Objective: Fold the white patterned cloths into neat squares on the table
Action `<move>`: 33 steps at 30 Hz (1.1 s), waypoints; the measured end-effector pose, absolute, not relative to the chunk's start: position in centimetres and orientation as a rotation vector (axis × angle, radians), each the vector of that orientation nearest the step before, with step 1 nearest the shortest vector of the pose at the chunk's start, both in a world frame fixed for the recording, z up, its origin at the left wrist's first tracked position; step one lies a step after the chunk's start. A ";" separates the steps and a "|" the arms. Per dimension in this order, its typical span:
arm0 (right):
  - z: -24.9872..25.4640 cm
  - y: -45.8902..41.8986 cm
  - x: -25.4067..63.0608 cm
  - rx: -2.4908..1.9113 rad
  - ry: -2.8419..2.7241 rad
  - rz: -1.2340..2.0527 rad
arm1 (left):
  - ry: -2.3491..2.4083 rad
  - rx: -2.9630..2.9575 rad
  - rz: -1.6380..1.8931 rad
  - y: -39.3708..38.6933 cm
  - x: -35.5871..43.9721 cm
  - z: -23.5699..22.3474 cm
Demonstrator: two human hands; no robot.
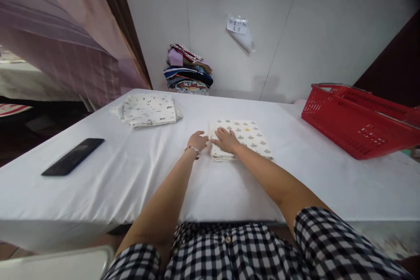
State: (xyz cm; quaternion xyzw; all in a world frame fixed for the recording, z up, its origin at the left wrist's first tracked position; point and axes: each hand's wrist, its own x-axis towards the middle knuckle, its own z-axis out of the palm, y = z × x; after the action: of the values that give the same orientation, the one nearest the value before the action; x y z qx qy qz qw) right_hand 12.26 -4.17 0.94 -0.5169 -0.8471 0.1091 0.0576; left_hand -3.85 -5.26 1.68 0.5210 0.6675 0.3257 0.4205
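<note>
Nearest us is our checked shirt [243,251], with the white table [229,192] beyond it, on our side of the fingers. Our right hand [227,141] lies flat on the folded cloth [251,138], its fingers a little apart and pressing on the left part of the top. Our left hand [197,141], with a bracelet [193,149] at the wrist, is at the cloth's left edge; we cannot tell whether its fingers pinch that edge. The cloth lies under our right fingers and just right of our left ones. Well left of the left fingers is a black slab [74,156]. Right of the right fingers, well apart, is a red basket [348,127]. Beyond the left fingers, to the left, lies a second cloth [149,109]; farther past them is a pile [188,70] of fabrics, and beyond the right fingers a note [236,25] hangs on the wall [292,52]
</note>
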 end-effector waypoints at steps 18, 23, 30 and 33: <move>1.0 -3.6 12.3 -1.534 -2.513 0.368 | 1.862 1.684 0.720 -10.7 -1.7 0.7; 3.2 -4.2 13.6 -1.600 -2.481 0.642 | 1.855 1.740 0.689 -10.7 -1.8 -0.4; 3.1 -6.3 21.0 -1.842 -2.352 0.369 | 1.921 1.870 0.662 -9.9 -1.5 1.9; 2.0 -6.5 22.9 -1.985 -2.298 0.225 | 1.821 2.157 0.711 -8.4 0.2 2.9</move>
State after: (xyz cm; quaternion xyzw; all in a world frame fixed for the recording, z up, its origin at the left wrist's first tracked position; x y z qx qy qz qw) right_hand 22.91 -6.47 2.05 -0.6512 -0.7538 0.0737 0.0484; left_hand 0.23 -8.39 2.87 0.7360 0.6215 0.2427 0.1149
